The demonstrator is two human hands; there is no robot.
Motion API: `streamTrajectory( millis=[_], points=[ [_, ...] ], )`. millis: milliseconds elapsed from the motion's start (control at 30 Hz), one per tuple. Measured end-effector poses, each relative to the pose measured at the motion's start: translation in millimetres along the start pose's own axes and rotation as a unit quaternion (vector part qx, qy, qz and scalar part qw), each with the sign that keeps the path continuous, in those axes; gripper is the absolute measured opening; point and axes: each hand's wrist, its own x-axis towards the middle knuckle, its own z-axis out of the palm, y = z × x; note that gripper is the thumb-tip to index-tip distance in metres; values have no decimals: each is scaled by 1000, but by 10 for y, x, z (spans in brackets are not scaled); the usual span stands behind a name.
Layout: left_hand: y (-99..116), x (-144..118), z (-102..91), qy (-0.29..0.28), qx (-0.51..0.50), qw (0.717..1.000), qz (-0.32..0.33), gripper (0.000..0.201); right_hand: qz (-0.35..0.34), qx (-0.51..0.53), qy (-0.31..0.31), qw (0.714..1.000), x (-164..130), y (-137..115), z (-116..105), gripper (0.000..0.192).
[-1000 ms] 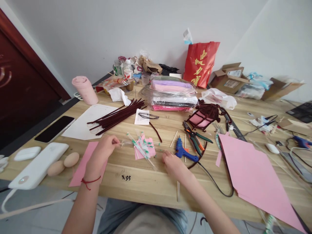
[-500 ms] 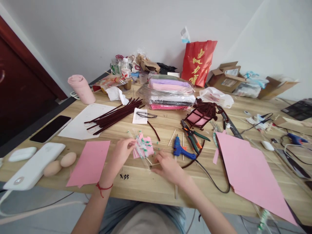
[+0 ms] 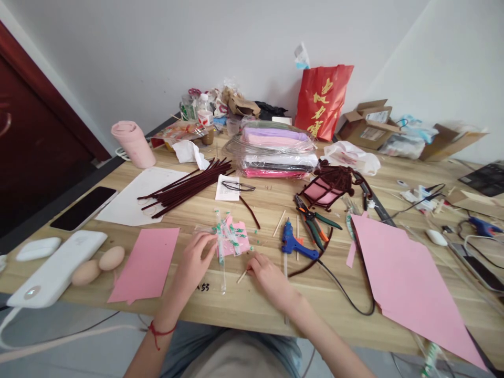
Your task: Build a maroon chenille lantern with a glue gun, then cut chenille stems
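Watching remotely, I have my left hand half open at the wrappers over pink paper, its grip unclear; my right hand pinches a short stick beside them. The lantern looks built; the stick remains unattached.

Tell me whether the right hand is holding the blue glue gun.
No: the blue glue gun lies on the table, while the right hand has a short pale stick at its fingertips.

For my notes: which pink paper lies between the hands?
The small piece, partly under green-marked clear wrappers; one larger sheet lies left of the left hand, another right of the right hand.
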Motion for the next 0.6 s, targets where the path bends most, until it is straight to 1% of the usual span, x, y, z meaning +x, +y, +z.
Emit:
streamTrajectory(
  millis=[133,300,400,467,500,533,600],
  points=[
    [-2,-2,-19,1,1,1000,14,16,7,2,5,1000,-80,39,-15,17],
    [3,0,-22,5,5,999,38,17,29,2,12,1000,-84,103,10,21],
    [80,-27,-30,4,5,999,45,16,26,15,11,999,-92,133,17,22],
    [194,-69,4,-30,22,998,52,16,23,30,16,999,-107,142,6,24],
    [266,-94,40,-61,40,996,56,16,23,39,19,999,-111,142,-4,25],
    [343,-121,86,-97,66,991,62,15,23,49,24,998,-106,138,-17,24],
    [487,-169,198,-147,144,976,65,9,23,74,39,996,-58,119,-51,22]
  ],
)
